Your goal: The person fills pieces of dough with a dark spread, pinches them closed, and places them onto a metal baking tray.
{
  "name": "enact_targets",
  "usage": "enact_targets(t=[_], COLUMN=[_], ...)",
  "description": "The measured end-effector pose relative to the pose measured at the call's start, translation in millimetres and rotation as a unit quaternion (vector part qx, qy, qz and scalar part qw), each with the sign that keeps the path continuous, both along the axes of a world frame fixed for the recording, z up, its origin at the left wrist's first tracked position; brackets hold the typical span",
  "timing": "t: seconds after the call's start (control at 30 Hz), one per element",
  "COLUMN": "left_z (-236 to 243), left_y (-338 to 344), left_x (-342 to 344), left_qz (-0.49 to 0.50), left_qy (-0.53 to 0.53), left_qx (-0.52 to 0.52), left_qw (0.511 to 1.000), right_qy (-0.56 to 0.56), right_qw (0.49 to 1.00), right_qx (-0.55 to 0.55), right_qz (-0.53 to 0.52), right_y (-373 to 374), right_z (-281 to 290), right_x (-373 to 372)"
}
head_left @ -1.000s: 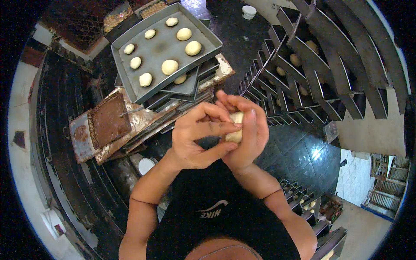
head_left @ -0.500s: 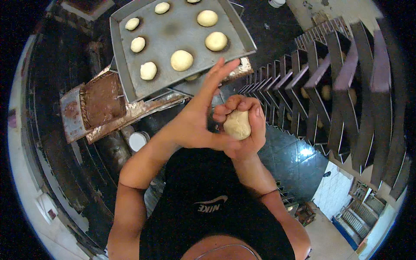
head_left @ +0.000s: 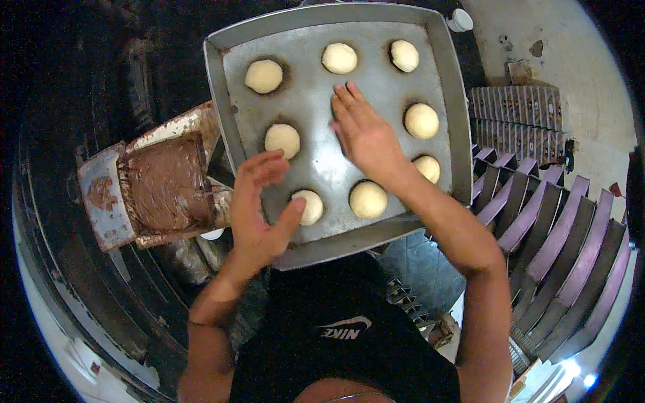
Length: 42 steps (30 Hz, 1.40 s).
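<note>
Smoothly rounded, creamy dough balls (head_left: 368, 199), slightly uneven; left fingers (head_left: 267, 162) spread loose, right fingers (head_left: 356, 109) straight, unclenched

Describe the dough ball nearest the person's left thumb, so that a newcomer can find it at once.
Find the big square metal tray, then its near left corner. The pale dough ball there begins the row along the near edge. Only this ball has the thumb of the left hand overlapping it.
</note>
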<state>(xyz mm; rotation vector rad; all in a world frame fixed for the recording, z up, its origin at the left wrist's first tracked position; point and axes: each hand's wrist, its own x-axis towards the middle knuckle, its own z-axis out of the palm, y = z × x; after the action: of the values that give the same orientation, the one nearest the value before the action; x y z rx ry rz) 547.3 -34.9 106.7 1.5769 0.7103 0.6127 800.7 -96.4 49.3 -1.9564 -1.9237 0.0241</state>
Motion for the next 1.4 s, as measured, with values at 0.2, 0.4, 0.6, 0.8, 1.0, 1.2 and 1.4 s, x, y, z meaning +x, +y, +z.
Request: enact_targets(t=[0.2, 0.4, 0.6, 0.8, 1.0, 1.2, 1.4], left_z=[7, 9, 5, 21, 23, 32, 1], left_y=[13, 12, -9, -103, -178, -185, -194], left_x=[-17, -9, -18, 51, -7, -113, -227], left_qz=[-0.049, -0.068, -0.034, 0.209, 0.148, 0.110, 0.177], left_qy=[0.007, 0.022, -0.033, -0.197, -0.087, -0.181, -0.064], left_qx=[0.143, 0.159, 0.096, 0.032, 0.154, -0.048, -0.100], left_qw=[0.988, 0.985, 0.994, 0.957, 0.973, 0.976, 0.977], right_qy=[0.280, -0.083, 0.088, 0.431, 0.487, 0.718, 0.530], right_qw=[0.951, 0.996, 0.976, 0.843, 0.765, 0.669, 0.829], right_qx=[-0.126, -0.014, -0.025, 0.142, 0.359, 0.061, 0.177], right_qz=[-0.039, 0.011, -0.197, -0.290, -0.221, -0.182, -0.005], right_y=[9, 30, -50, -100, -180, -198, -165], right_z=[46, 36, 64, 87, 87, 108, 76], right_x=[15, -13, 78, -48, -200, -250, -344])
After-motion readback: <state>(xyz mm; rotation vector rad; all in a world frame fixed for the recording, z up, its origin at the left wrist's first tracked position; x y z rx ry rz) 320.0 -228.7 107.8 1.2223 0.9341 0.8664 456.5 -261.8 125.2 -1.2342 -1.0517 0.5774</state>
